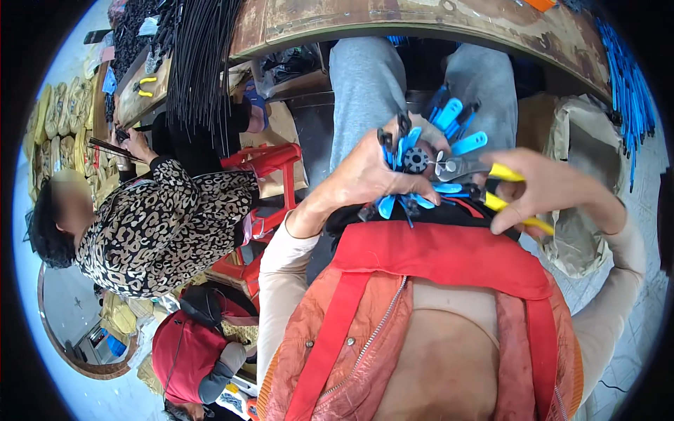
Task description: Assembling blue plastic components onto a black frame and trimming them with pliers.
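My left hand (368, 172) is wrapped round a bundle of blue strips with black ends (447, 114), held above my lap. The strips fan out about a round black notched hub (416, 161), which faces up beside my thumb. In my right hand (558, 186) is a pair of yellow-handled pliers (507, 172), the handles spread apart. Their metal jaws point left at the hub's right side, close among the strips. Whether the jaws touch anything I cannot tell.
A worn wooden bench (435, 19) runs ahead of my knees. Long black rods (200, 63) hang over it at left, blue strips (628, 91) at right. A pale sack (579, 151) stands at my right. At left, a co-worker (161, 224) sits near a red stool (284, 172).
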Available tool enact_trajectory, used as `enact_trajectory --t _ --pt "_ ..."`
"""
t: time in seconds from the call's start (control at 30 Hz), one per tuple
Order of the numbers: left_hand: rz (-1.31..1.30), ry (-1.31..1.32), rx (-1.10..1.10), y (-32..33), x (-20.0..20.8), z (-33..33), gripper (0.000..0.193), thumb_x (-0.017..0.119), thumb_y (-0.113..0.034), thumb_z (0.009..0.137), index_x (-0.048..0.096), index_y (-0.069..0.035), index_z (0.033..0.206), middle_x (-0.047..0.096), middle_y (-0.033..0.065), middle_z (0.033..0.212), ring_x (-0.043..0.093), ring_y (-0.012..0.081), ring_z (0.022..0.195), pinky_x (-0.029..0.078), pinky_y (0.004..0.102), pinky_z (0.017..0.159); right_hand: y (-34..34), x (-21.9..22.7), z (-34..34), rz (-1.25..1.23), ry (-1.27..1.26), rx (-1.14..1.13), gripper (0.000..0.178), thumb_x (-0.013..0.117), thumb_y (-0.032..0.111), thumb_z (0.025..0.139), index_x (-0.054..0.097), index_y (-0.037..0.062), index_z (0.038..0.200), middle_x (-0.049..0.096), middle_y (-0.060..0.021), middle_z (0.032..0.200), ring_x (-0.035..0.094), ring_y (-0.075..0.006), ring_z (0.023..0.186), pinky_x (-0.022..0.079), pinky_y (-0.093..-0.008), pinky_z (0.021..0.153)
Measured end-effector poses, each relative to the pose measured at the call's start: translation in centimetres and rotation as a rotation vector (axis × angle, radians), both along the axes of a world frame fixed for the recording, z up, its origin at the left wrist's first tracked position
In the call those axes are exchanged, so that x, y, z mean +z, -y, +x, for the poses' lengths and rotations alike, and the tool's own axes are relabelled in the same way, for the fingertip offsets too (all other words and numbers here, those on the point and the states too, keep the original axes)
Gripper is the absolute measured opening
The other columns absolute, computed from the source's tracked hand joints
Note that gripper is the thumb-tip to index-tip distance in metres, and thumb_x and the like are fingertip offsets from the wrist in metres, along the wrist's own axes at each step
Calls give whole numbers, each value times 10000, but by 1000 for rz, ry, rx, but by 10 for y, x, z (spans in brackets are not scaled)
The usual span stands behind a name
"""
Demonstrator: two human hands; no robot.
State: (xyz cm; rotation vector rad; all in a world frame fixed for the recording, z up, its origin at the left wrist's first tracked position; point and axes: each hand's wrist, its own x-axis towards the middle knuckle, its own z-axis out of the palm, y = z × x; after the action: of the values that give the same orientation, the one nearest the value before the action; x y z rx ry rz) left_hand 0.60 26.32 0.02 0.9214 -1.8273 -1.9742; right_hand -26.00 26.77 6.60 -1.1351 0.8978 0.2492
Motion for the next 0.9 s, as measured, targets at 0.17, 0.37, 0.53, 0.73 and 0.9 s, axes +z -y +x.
enact_trajectory --t 0.17,0.37,0.53,0.73,0.9 --pt "-127 -195 236 -4 9 3 436 819 19 710 663 -35 1114 655 32 879 619 102 804 486 237 698 -24 -1 7 -1283 -88 78 512 693 182 799 474 7 1228 552 -188 965 582 -353 840 462 -415 733" --pt "-202 -132 225 -6 3 9 467 846 -51 697 675 -67 1131 617 4 851 574 89 752 445 226 642 -18 -3 2 -951 -3 40 467 678 132 824 488 7 1232 606 -168 925 618 -373 805 484 -421 763" --pt "-111 -175 152 -2 -5 13 442 861 -45 660 706 -85 1071 615 11 863 588 109 799 465 262 676 -17 -1 11 -217 -46 -44 566 795 207 689 486 15 1122 556 -92 709 549 -143 604 416 -293 546" --pt "213 -201 460 -13 16 8 400 824 -5 664 723 -72 1045 664 57 924 616 122 777 487 266 676 -9 1 14 -1588 -72 67 457 668 160 837 468 -17 1208 582 -138 829 637 -205 665 475 -306 600" --pt "-115 -180 138 -7 0 20 440 877 -80 628 724 -92 1040 611 47 929 585 179 908 455 307 792 -6 -15 6 188 263 -48 476 758 253 805 549 -40 1117 640 -62 919 589 -108 518 447 -256 488"
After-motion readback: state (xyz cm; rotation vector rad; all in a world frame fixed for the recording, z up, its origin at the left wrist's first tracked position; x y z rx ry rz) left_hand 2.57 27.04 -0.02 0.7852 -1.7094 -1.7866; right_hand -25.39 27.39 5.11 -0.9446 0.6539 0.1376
